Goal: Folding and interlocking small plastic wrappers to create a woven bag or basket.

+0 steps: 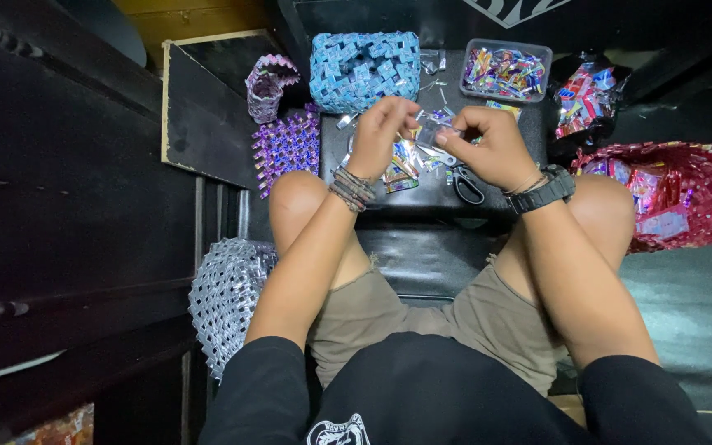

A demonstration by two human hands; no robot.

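Landmark: black work surface.
- Blue woven wrapper basket: at far edge of surface, left part.
- Clear plastic tub of coloured wrappers: far edge, right of blue basket.
- Small purple woven basket: beyond surface's left side, beside blue basket.
- Purple woven mat: just left of surface.
- Silver woven panel: nearer than surface, left.
- Open bag of wrappers: right of surface.
- Red woven basket: farther right, wrappers inside.
- Scissors: on surface, black handles.
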